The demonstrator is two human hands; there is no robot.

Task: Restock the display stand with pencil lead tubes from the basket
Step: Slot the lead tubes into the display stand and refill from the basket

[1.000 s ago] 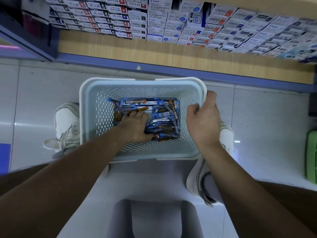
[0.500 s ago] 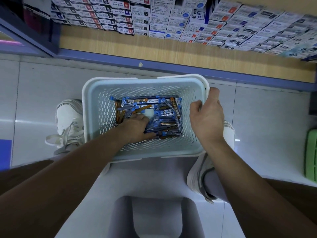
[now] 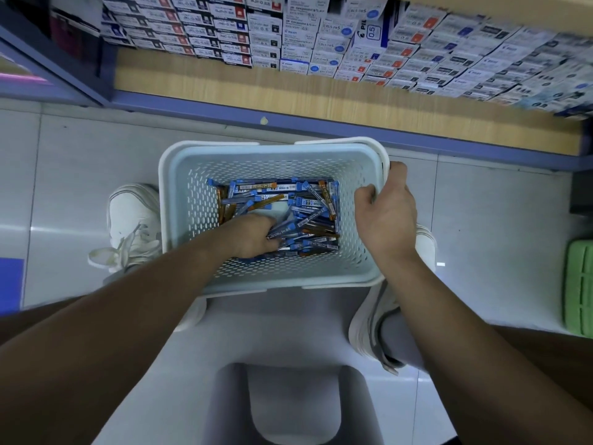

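Since a second ago the left hand (image 3: 253, 234) has dug further into the pile and pulled it toward the wrist, so a bare patch of the basket's bottom now shows just beyond its knuckles, while the right hand (image 3: 385, 216) has kept its place on the rim. Both hands are at the pale blue perforated basket (image 3: 224, 149), which sits between the person's feet. The left hand is down inside it, knuckles up, its fingers curled round a small bunch of pencil lead tubes (image 3: 308, 216); the fingertips are buried in the heap. The other tubes, blue-capped and some with orange bands, lie loose and crossed over one another on the basket's bottom, between the two hands and ahead of the left one. The right hand grips the basket's right wall near its far corner, thumb inside against the perforated wall and fingers wrapped over the outer rim. A white shoe (image 3: 134, 220) stands on the tiled floor (image 3: 481, 220) just outside the left forearm, beside the basket, and another shoe (image 3: 369, 329) lies under the right forearm. Beyond both hands runs a wooden shelf (image 3: 288, 91) packed with rows of small printed boxes (image 3: 321, 43). Below the wrists, between the forearms, is a grey stool (image 3: 231, 396). Well out past the right hand a green crate (image 3: 579, 287) shows at the edge.
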